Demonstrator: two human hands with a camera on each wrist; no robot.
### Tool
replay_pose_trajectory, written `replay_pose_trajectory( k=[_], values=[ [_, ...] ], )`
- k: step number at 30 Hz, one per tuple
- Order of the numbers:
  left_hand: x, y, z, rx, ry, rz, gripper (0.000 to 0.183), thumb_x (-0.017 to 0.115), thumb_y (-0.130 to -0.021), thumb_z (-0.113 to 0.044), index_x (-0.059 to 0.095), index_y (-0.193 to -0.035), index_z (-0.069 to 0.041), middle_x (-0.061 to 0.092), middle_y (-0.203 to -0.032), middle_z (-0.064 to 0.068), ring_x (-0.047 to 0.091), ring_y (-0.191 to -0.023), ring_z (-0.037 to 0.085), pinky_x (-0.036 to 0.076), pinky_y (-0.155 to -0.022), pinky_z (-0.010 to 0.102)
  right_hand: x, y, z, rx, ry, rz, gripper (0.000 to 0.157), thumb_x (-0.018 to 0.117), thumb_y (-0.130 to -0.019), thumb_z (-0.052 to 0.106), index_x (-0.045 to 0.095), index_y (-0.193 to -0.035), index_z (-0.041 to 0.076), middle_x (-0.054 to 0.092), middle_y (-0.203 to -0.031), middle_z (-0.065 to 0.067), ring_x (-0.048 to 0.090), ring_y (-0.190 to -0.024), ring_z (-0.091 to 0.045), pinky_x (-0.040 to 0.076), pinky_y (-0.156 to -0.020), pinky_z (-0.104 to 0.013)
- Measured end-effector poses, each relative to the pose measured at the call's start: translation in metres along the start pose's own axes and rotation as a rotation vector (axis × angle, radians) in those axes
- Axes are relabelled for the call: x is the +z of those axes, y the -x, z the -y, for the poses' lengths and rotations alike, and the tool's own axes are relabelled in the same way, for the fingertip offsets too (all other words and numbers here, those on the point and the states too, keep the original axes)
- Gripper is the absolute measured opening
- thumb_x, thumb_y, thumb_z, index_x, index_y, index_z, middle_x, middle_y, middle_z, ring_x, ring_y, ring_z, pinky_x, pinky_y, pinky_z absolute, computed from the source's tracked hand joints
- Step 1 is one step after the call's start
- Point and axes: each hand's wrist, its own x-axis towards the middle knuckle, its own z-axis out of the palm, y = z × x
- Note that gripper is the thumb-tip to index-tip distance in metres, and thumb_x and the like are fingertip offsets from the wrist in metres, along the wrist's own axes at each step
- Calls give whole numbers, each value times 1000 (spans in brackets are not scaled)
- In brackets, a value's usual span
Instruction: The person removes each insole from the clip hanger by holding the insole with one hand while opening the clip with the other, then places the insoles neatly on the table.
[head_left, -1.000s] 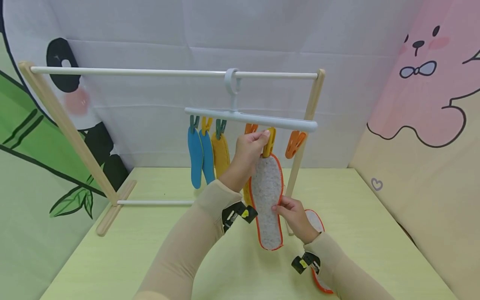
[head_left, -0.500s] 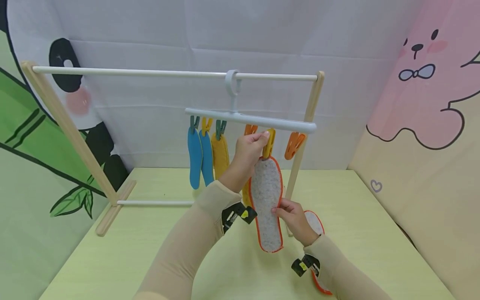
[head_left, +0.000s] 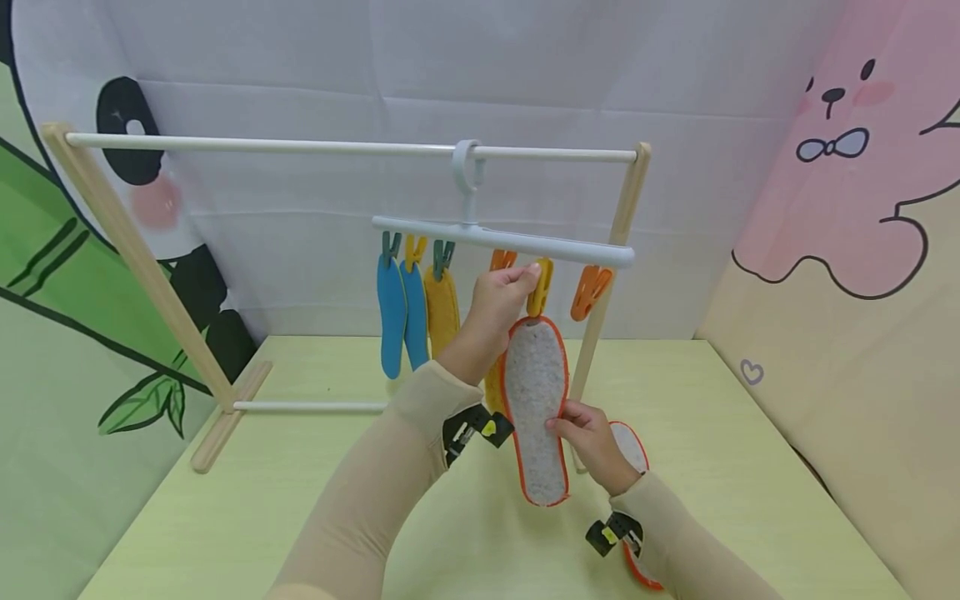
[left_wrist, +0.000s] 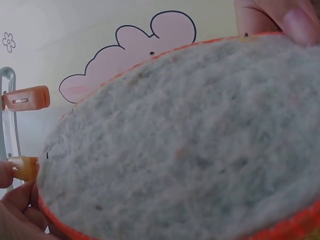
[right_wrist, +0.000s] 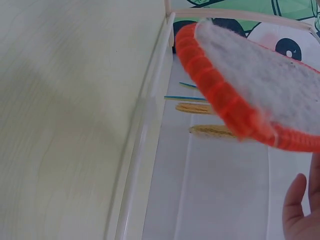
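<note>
My left hand pinches a yellow clothespin hanging from the pale blue hanger. Below that clothespin is a grey felt insole with orange edging, upright, its top end right at the clip's tip. With thumb and fingers, my right hand grips the insole's right edge near mid-length. The insole fills most of the left wrist view, its end meeting the yellow clothespin. A second orange-edged insole lies on the table, partly hidden behind my right hand and sleeve.
Two blue insoles and a yellow insole hang at the hanger's left; another yellow one is mostly hidden behind my left wrist. At its right end hangs a bare orange clothespin. A wood-and-white rack carries the hanger.
The insole in my right hand has sunk slightly, its top end now lower against the yellow clothespin. My left hand keeps its pinch on the clothespin.
</note>
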Motion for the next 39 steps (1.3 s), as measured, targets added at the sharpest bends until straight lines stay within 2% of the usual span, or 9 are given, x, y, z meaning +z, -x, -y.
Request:
replay_pose_trajectory(
  k=[5,12,16,19,21,24,31,35,39],
  values=[
    [-1,0,0,-3,-16,11,33,55,-99,-20,64,-115,7,60,-117,14,46,-116,24,32,-108,43,-2,1,-1,5,3,-9,25,48,-89,-10,52,-106,-28,67,-93,14,63,-85,-4,52,-74,-22],
    [0,0,0,16,-22,21,33,54,-99,-18,65,-105,12,55,-93,4,45,-104,20,35,-104,41,-5,3,-1,-7,2,-5,22,48,-90,-9,53,-103,-27,67,-92,12,63,-84,-4,52,-74,-22],
    [1,0,-1,-1,-33,17,33,54,-99,-19,65,-106,12,51,-87,3,42,-88,17,38,-94,35,-8,6,-1,17,10,-16,21,49,-91,-8,53,-100,-27,67,-90,12,62,-83,-4,51,-73,-21],
    [2,-2,0,-11,-50,6,33,55,-99,-19,66,-107,10,58,-96,4,45,-90,15,38,-96,34,-10,7,-2,29,13,-24,21,50,-91,-8,53,-99,-27,67,-88,12,62,-82,-3,51,-73,-21],
    [2,-3,1,-9,-63,4,33,54,-99,-20,66,-107,11,62,-109,8,51,-102,17,35,-103,37,-11,7,-3,27,11,-25,22,49,-90,-8,52,-100,-28,67,-89,13,62,-82,-3,51,-73,-21],
    [3,-4,1,-7,-69,0,33,55,-99,-20,66,-111,9,59,-128,10,45,-124,21,29,-109,42,-15,8,-4,18,11,-24,23,49,-91,-9,51,-103,-28,67,-90,13,63,-83,-4,51,-73,-21],
    [4,-2,-1,-34,-82,7,36,52,-100,-25,58,-77,1,58,-105,8,44,-106,18,34,-103,41,-21,11,-5,65,32,-60,24,50,-91,-6,54,-103,-27,67,-88,11,63,-82,-5,51,-73,-22],
    [4,-2,-2,-38,-85,-1,35,52,-100,-26,66,-91,6,59,-126,10,46,-114,17,33,-106,41,-23,15,-6,91,36,-83,25,51,-91,-5,54,-104,-26,67,-87,10,63,-81,-6,51,-74,-23],
    [5,-1,-2,-42,-82,8,37,51,-101,-25,66,-102,9,56,-133,10,44,-124,19,31,-107,40,-24,17,-6,93,33,-84,25,50,-92,-5,53,-105,-26,68,-88,10,63,-81,-6,51,-73,-23]
  ],
)
